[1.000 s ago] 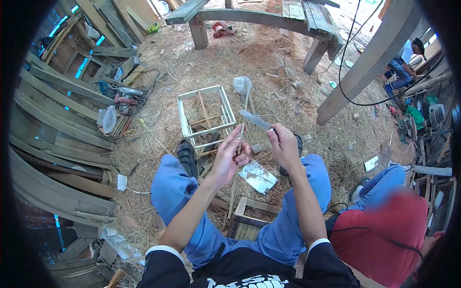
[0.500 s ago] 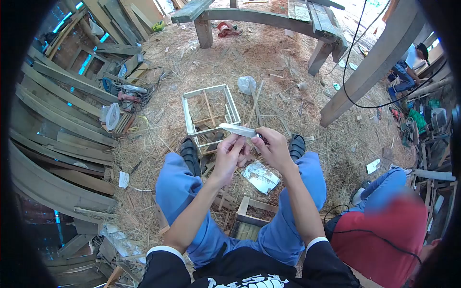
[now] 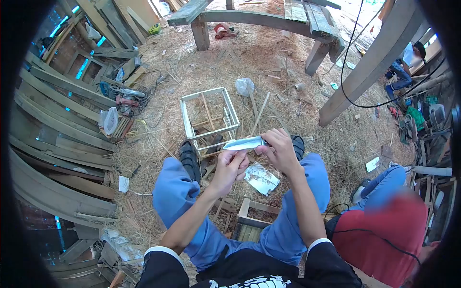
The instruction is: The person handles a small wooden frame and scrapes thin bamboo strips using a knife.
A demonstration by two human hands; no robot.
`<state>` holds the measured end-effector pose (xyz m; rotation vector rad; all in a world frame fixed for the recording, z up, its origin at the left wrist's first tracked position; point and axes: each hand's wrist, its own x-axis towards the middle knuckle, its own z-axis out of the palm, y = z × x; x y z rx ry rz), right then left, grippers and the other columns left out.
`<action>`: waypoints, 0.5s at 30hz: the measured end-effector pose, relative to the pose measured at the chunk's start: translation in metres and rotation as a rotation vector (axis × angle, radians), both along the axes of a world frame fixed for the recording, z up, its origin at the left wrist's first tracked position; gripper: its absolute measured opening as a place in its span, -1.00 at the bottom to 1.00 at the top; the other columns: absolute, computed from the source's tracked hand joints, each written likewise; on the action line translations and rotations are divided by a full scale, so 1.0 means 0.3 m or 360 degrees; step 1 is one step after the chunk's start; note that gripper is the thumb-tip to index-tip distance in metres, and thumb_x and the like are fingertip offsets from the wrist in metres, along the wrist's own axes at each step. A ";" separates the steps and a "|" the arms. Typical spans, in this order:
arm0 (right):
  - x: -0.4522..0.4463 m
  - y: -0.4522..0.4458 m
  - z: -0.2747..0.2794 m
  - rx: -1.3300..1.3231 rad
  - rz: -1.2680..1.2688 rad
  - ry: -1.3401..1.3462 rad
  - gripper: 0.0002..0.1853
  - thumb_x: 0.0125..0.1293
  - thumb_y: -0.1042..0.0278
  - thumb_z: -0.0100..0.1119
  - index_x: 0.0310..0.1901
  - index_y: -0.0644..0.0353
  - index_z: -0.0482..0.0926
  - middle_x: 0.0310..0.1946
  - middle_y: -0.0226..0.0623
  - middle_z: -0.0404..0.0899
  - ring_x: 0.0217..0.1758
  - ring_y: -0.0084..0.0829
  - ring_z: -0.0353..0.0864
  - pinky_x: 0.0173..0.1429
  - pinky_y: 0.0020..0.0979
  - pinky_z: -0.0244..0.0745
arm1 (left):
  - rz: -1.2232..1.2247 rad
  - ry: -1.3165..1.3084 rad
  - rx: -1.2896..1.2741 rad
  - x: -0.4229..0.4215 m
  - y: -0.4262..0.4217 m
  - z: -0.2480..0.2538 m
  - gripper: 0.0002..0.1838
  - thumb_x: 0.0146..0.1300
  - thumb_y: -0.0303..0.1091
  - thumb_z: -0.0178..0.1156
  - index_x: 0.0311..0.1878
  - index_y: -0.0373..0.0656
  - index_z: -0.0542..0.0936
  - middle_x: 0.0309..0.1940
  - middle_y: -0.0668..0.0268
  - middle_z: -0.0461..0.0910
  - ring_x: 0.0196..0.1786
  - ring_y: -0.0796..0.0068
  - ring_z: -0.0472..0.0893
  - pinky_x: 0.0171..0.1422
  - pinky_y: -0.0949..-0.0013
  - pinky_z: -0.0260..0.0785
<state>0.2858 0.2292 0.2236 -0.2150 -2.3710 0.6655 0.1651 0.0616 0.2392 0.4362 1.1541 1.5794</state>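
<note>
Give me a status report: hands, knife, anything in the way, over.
Right hand gripping knife, tip leftward. Left hand closed right by it, contents unclear. Wooden frame on floor beyond, apparently clear of it.

Knife point(image 3: 244, 143) gripped in right hand point(image 3: 280, 150), blade by left hand point(image 3: 229, 169).
Wooden frame point(image 3: 212, 132) on littered floor point(image 3: 336, 163) ahead.

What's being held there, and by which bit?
The right hand holds a knife by its handle. The left hand is curled, but whether it holds anything can't be told.
</note>
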 end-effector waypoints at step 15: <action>0.122 0.160 -0.043 -0.0510 -0.1204 0.0015 -0.62 0.58 0.02 -0.03 -0.17 0.21 0.57 -0.49 -0.10 0.52 -0.42 -0.07 0.54 -0.27 -0.12 0.36 | 0.0034 -0.0065 -0.0038 -0.057 -0.022 0.016 -0.54 0.61 -0.19 0.00 0.50 0.01 0.36 -0.50 0.51 0.31 -0.59 0.77 0.14 -0.60 0.61 -0.02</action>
